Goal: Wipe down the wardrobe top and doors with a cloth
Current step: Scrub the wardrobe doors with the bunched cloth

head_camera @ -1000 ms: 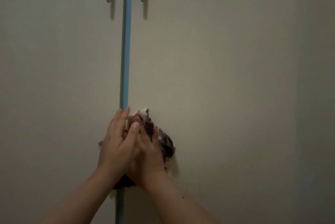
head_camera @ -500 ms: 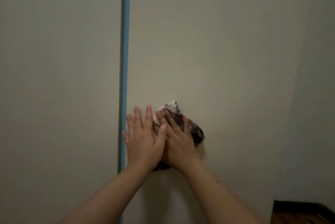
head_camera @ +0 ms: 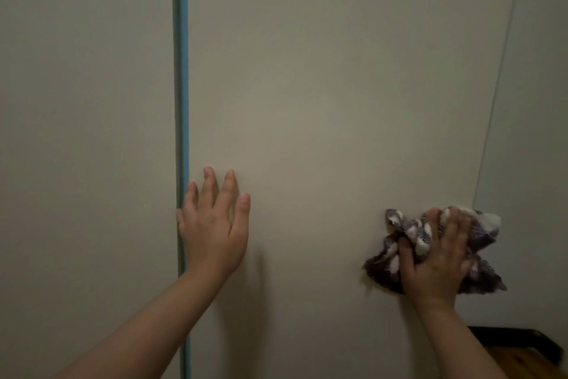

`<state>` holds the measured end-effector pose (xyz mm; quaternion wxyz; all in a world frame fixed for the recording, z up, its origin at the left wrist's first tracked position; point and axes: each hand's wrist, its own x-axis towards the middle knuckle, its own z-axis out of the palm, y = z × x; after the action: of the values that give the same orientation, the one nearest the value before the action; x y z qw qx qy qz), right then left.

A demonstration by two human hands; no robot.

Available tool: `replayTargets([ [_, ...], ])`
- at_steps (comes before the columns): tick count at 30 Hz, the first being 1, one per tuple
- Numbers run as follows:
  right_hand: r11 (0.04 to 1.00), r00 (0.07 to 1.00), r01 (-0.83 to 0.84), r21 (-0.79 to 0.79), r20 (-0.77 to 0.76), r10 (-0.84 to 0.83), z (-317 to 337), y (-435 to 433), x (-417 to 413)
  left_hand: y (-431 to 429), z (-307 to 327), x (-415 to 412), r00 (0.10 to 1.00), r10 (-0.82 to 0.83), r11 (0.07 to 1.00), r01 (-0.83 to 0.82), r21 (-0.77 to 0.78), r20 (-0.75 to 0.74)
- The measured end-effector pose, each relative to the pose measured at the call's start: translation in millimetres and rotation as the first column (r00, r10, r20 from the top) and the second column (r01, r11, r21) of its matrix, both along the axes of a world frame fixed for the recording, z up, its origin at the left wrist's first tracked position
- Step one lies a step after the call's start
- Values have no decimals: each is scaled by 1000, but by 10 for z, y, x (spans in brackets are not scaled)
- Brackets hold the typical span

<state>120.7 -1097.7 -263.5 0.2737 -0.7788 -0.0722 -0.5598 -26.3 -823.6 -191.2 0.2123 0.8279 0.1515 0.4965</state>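
R hand (head_camera: pixel 436 255) grips the bunched cloth (head_camera: pixel 399 226), pressing it vs the door (head_camera: pixel 307 86) low near its outer edge, prob. for scrub pressure; L hand (head_camera: pixel 212 225) spread flat beside the blue strip (head_camera: pixel 180 71), bracing the panel, I'd say.

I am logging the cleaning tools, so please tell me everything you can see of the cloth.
The cloth is a crumpled rag, dark purple with white patches, soft woven fabric by its look. It is bunched against the right wardrobe door, near that door's right edge, low in the view. The right hand holds it pressed there, with folds poking out between the fingers. Its lower-left corner looks frayed.
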Motion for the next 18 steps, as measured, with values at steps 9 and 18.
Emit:
replayTargets([
  [9,993,996,-48,108,-65,55,-283,422,-165,74,41,-22,993,-52,998,46,53,108],
  [18,943,967,-157,-293,149,207,-285,1850,-520,415,-104,-304,920,-324,938,343,-54,221],
])
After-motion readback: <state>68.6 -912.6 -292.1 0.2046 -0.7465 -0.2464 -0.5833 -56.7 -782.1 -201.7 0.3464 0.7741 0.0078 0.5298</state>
